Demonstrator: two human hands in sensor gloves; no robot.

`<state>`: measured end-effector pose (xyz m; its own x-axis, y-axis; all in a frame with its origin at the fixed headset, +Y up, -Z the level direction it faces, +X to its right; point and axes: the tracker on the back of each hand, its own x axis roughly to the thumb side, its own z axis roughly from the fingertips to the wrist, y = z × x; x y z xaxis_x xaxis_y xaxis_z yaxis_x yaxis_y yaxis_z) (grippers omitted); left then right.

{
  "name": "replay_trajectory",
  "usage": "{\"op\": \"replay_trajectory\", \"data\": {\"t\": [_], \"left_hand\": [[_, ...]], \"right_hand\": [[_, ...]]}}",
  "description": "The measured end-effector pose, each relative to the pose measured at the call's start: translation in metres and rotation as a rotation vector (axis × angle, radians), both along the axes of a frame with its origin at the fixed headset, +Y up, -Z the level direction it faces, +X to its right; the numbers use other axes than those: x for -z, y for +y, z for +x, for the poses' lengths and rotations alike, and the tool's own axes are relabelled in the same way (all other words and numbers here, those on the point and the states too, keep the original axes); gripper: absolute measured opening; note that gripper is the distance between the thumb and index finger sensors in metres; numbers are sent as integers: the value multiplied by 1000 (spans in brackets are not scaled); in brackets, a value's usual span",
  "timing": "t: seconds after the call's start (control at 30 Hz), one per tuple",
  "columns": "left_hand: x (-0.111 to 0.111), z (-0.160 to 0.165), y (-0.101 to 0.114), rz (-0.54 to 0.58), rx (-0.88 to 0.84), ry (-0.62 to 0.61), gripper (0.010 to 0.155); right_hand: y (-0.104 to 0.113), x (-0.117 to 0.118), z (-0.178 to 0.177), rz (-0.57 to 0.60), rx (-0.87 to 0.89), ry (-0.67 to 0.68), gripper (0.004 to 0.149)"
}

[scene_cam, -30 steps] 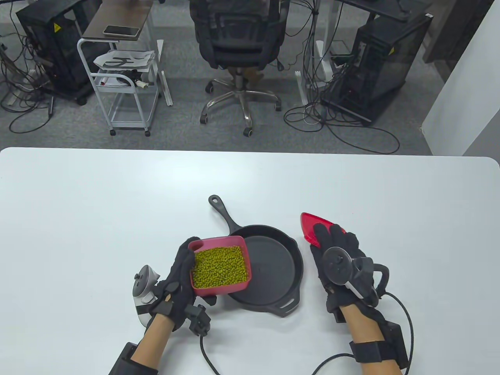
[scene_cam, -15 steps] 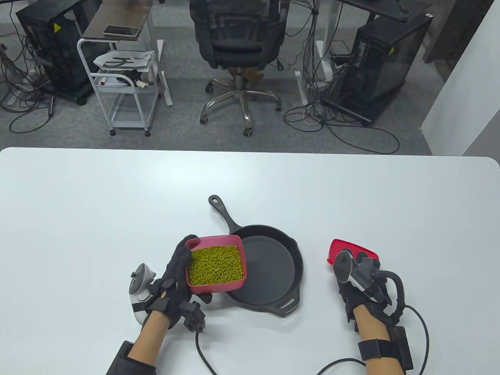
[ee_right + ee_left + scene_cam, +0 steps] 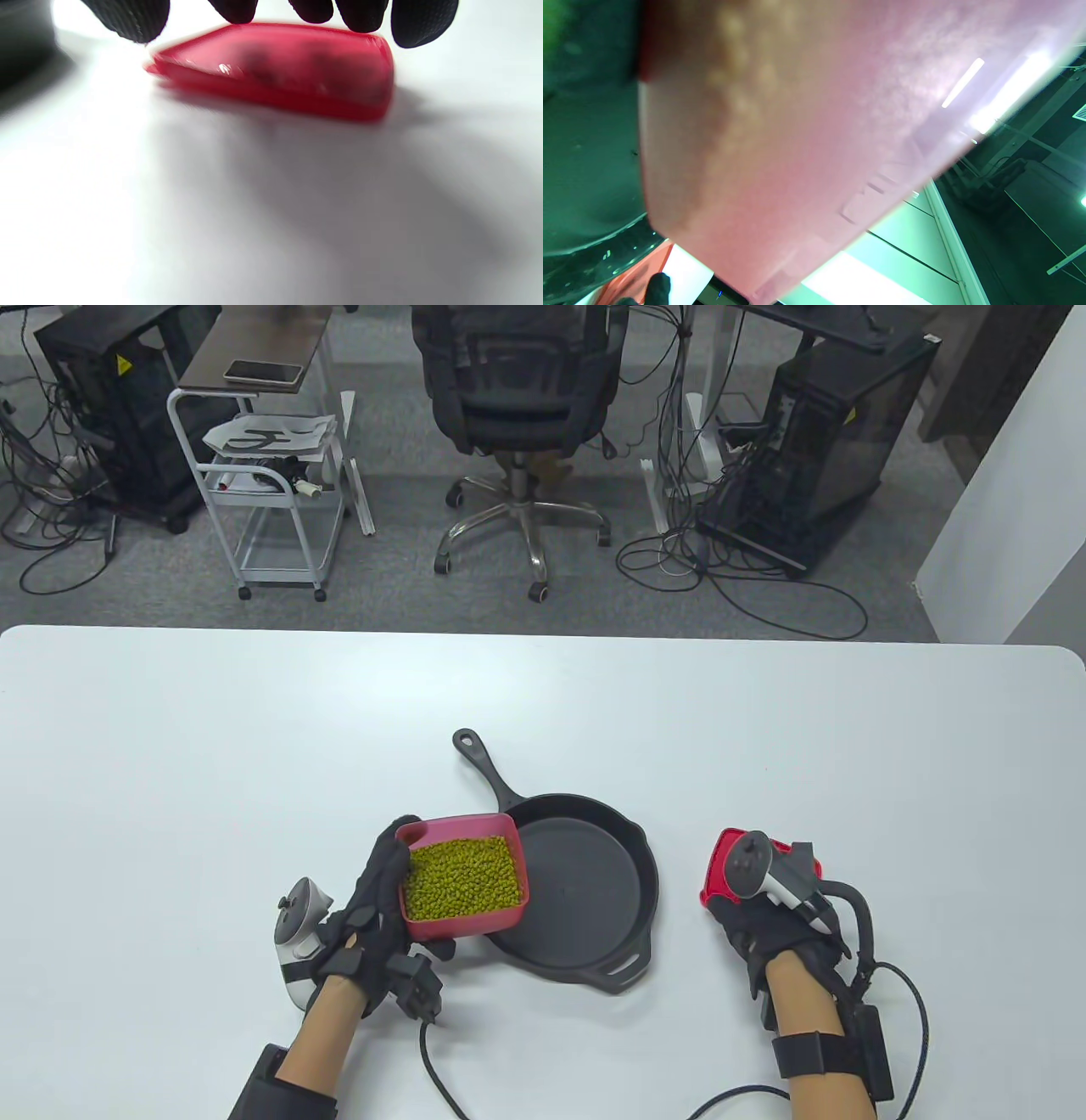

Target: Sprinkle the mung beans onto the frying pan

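A black cast-iron frying pan (image 3: 585, 891) sits on the white table, its handle (image 3: 488, 768) pointing away to the left. My left hand (image 3: 383, 881) grips a pink square container (image 3: 462, 929) full of green mung beans (image 3: 462, 878), held over the pan's left rim. The container's pink wall (image 3: 797, 127) fills the left wrist view. My right hand (image 3: 751, 912) holds a red lid (image 3: 719, 865) low at the table, right of the pan. In the right wrist view my fingertips (image 3: 314, 10) sit on the far edge of the lid (image 3: 280, 67).
The white table (image 3: 254, 746) stretches far to the left, right and back. Glove cables (image 3: 912, 1010) trail off the near edge. Beyond the far edge stand an office chair (image 3: 517, 398) and a small cart (image 3: 263, 475).
My right hand has carried the red lid down and back toward me, from beside the pan's far right to low at the table. The container has shifted slightly left.
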<state>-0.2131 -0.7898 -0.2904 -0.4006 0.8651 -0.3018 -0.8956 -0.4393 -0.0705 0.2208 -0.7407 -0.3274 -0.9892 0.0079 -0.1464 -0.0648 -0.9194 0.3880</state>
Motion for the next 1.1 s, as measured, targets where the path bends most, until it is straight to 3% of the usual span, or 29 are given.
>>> {"op": "replay_trajectory", "data": {"t": [0.13, 0.3, 0.47, 0.7, 0.87, 1.1], "left_hand": [[1, -3, -1, -11, 23, 14, 70], [1, -3, -2, -16, 61, 17, 70], [0, 1, -2, -14, 90, 4, 70], [-4, 6, 1, 3, 92, -15, 70], [-4, 8, 3, 12, 113, -36, 70], [-5, 9, 4, 18, 90, -2, 69]], "right_hand": [[37, 0, -38, 118, 129, 129, 69], [96, -13, -119, 337, 360, 356, 63], [122, -26, -196, 311, 500, 552, 59], [101, -23, -254, 197, 368, 625, 52], [79, -12, -263, 8, 319, 593, 64], [76, 2, -268, -158, 371, 538, 72]]}}
